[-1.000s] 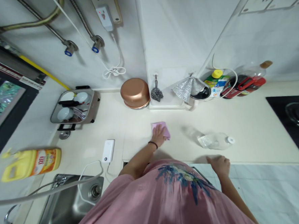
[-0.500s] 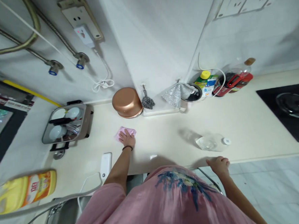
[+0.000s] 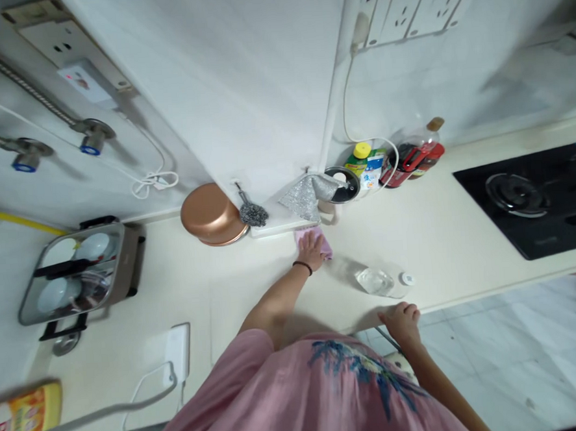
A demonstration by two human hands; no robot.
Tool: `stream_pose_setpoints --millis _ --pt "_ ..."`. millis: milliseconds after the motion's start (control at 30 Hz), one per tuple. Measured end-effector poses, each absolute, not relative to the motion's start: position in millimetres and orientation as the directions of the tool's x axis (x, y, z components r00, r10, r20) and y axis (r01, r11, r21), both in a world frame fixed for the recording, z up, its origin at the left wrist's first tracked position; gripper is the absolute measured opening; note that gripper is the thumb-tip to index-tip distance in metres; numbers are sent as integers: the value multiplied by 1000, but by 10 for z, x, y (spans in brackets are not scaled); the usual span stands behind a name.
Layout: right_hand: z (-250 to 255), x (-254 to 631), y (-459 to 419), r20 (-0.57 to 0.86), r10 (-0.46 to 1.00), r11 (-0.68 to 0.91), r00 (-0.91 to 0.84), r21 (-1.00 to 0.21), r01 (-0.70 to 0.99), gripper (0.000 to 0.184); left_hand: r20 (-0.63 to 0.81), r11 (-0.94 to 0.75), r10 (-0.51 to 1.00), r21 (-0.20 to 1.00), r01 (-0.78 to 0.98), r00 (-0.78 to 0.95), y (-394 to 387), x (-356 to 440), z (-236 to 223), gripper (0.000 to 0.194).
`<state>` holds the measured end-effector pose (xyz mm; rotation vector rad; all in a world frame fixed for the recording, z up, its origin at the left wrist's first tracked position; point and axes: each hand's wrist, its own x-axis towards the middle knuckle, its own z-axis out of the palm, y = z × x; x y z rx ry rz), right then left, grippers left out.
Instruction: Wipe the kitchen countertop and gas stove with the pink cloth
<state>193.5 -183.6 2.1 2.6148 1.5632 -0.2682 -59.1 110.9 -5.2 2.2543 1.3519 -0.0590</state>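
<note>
Sliding to the right along the counter (image 3: 256, 260), the pink cloth (image 3: 326, 247) is now sitting farther from the copper pot (image 3: 209, 210), and the left hand (image 3: 312, 252) is moving along with it. The view is turning too, so more of the black stove (image 3: 559, 189) is showing. The cloth is lying on the counter close to the foot of the white ledge (image 3: 279, 230), just below the silver cloth (image 3: 300, 198). The left hand is pressing down from on top, its fingers spreading out and not pinching, maybe so that a big part of the cloth is staying flat. The right hand (image 3: 402, 322) is resting at the counter's front edge with its fingers curling. It is probably helping with leaning and keeping steady, but how tightly it is gripping is hard to tell. Near that hand, a clear bottle (image 3: 375, 282) is waiting on the counter; whether it is standing or lying, the view is not showing. A wire scrubber (image 3: 253, 214) and the silver cloth are hanging by the wall (image 3: 241, 82), likely so they are keeping off the counter and drying.
</note>
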Motion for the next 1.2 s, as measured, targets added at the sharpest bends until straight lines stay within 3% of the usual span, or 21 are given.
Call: stream_pose_setpoints --millis 200,333,567,733,900,1067,1200 --pt "176 1866 -1799 -179 879 -468 441 -158 869 80 -272 -536 700 411 737 660 1223 -39 2 92" --pt "140 1888 -1812 -193 863 -491 466 -111 864 80 -272 -521 721 394 757 638 1176 -144 24 84" --pt "36 1973 -1815 -166 873 -475 459 -71 877 83 -279 -314 863 360 879 422 981 -1232 60 78" --pt "-2 2022 -1827 -178 879 -446 442 18 895 86 -310 -54 940 282 958 144 787 -2399 144 76" --pt "-70 2082 -1825 -164 889 -431 427 12 902 90 -306 201 941 174 964 -141 441 -3370 211 74" --pt "-161 2119 -1817 -159 893 -416 422 70 907 95 -268 327 920 127 936 -285 -10 -3492 156 75" --pt "-212 2150 -1834 -160 915 -344 372 177 922 92 -266 237 944 141 961 -194 -338 -2989 54 76"
